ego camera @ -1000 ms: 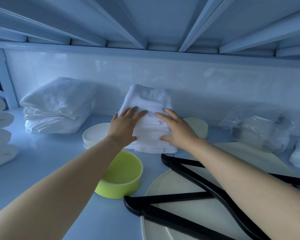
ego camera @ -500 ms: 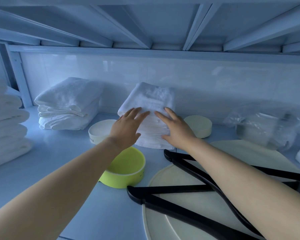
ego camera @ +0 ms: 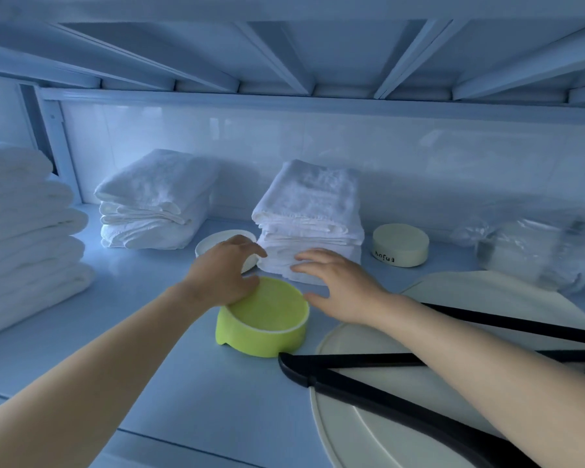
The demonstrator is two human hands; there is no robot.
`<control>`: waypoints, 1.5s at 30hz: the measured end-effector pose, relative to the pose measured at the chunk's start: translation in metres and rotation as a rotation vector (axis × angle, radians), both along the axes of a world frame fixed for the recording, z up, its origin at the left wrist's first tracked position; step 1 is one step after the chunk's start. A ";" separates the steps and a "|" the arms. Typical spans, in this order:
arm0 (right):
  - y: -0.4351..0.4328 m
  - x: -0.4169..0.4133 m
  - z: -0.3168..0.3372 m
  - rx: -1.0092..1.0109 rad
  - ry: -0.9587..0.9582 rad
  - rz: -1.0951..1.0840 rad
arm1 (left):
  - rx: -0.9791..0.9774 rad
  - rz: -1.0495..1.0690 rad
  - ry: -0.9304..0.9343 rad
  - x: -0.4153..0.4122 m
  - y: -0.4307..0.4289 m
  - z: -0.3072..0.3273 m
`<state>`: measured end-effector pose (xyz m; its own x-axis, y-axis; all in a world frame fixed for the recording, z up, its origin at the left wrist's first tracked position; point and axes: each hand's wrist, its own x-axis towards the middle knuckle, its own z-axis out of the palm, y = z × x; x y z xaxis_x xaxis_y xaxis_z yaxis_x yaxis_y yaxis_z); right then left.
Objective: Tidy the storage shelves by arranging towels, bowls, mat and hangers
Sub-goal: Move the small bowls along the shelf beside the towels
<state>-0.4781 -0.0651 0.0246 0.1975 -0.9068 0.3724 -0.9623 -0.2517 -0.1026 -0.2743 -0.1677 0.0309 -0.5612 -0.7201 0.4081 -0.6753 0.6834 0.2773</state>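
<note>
A stack of folded white towels [ego camera: 309, 211] stands at the back middle of the shelf. My left hand [ego camera: 222, 273] rests on the far rim of a lime-green bowl [ego camera: 267, 322], fingers curled over it. My right hand [ego camera: 338, 282] hovers open just right of the bowl, fingertips near the towel stack's base. A white bowl [ego camera: 217, 241] sits behind my left hand, partly hidden. A cream upside-down bowl [ego camera: 401, 244] stands right of the towels. Black hangers [ego camera: 352, 373] lie on a cream round mat [ego camera: 385, 417] at the right.
A second towel stack [ego camera: 156, 201] sits at the back left, and a taller pile [ego camera: 24, 231] fills the left edge. Clear plastic-wrapped items [ego camera: 534, 244] lie at the back right. The upper shelf's slats [ego camera: 284, 62] hang low overhead.
Both hands have come off the middle towel stack and drawn back toward me. My left hand has dropped onto the green bowl's rim; my right hand now hovers beside it.
</note>
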 end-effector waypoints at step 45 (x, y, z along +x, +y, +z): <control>-0.071 0.068 -0.023 0.052 -0.503 -0.324 | -0.060 0.016 0.009 0.046 -0.082 -0.050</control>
